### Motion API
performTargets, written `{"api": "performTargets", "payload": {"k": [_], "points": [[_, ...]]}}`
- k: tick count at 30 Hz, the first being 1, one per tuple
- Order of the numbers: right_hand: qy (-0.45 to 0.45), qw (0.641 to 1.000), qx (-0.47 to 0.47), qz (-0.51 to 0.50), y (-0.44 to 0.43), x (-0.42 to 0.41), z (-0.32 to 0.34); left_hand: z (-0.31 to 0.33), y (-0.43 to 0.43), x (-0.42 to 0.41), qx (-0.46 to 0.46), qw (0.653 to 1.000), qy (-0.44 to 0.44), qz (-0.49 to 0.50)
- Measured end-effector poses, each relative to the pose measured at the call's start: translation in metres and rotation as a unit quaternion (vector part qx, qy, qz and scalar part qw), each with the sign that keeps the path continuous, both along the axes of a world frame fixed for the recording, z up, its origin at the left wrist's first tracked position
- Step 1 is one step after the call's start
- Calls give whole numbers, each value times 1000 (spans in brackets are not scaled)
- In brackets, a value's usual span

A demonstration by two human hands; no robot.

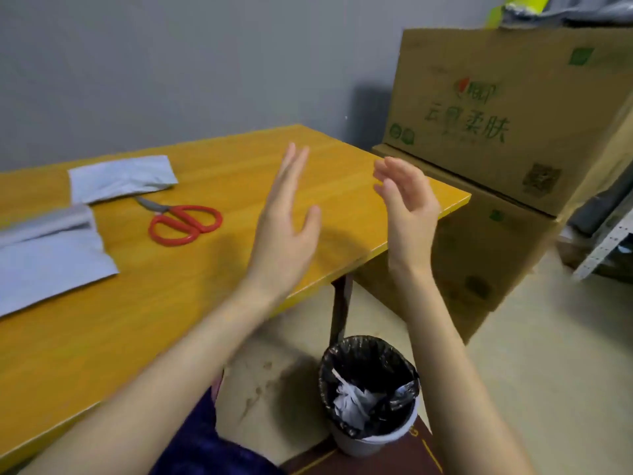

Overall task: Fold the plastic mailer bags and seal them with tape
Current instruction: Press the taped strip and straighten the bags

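Folded mailer bag (123,178) upper left, creased mailer bag (51,258) at left edge; both grey-white, flat on the tabletop (164,323). Left grip (287,217) and right grip (409,207) open, empty. Black-lined bin (359,442), lower centre, holds crumpled scraps (352,399).

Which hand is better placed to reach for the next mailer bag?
Left, probably. The left hand is open above the table, closer to the mailer bags lying at its left; the right hand, also open, is near the table's right edge.
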State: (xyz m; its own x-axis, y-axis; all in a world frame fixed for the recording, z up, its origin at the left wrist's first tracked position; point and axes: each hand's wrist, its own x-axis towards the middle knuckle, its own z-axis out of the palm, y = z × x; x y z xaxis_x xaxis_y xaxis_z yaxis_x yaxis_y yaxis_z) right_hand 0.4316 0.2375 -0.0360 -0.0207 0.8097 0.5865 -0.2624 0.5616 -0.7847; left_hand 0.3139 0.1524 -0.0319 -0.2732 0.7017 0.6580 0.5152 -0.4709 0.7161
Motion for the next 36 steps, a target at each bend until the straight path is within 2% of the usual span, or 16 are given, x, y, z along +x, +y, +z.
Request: {"api": "performTargets", "payload": {"k": [4,7,12,15,17,20,24,28,31,36], "points": [[-69,990,39,114,-21,-87,24,27,-35,-80,-10,988,76,136],[-149,969,42,194,-39,-146,31,30,-70,-136,-46,968,110,220],[-252,935,34,247,-62,-224,28,25,-138,-209,-94,931,108,336],[-303,916,-15,262,-65,-261,25,25,-174,-246,-102,896,88,423],[-364,888,-47,276,-65,-281,21,23,-192,-271,-149,869,54,468],[-409,864,-72,285,-67,-301,16,14,-210,-302,-242,840,-2,486],[-420,862,-66,276,-71,-314,12,4,-215,-318,-285,823,-52,488],[-363,884,-95,278,-72,-319,11,-2,-204,-316,-323,818,-53,473],[-335,897,-103,269,-71,-319,11,-2,-197,-313,-313,831,-70,455],[-381,881,-71,272,-69,-321,8,-4,-192,-313,-325,828,-58,453]]}}
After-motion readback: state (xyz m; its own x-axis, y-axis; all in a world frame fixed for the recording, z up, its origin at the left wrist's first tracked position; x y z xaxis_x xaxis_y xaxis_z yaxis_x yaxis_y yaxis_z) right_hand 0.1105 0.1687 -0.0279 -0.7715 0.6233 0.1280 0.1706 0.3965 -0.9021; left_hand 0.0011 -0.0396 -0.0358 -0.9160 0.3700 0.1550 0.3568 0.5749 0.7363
